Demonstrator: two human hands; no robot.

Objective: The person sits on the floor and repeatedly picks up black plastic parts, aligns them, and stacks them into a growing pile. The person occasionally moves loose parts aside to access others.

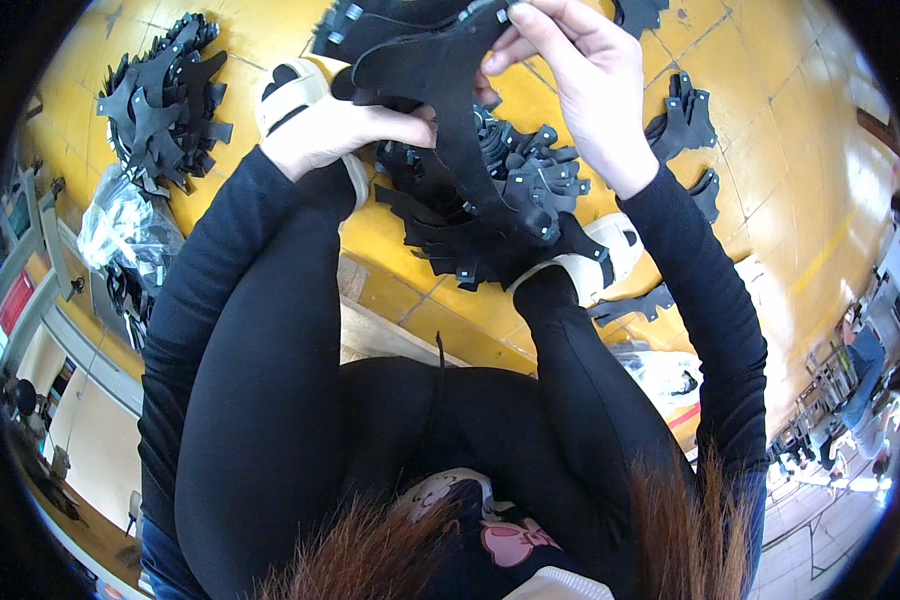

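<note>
Held up over my feet is a black cut fabric piece (420, 68) with curved edges and small pale tags along its upper rim. My left hand (345, 130) grips its left side, the thumb lying over the cloth and the other fingers hidden beneath it. At the upper right corner my right hand (590, 85) pinches the edge by a pale tag between thumb and fingers. Right below lies a heap of similar black pieces (530, 170), many with little tags, on the floor between my white shoes. The held piece hides part of that heap.
Another pile of black pieces (160, 105) lies at the far left, near a clear plastic bag (125, 228). Smaller stacks (685, 115) lie to the right on the yellow tiled floor (760, 150). A metal frame (80, 350) stands at left; a person (863, 370) is at the far right.
</note>
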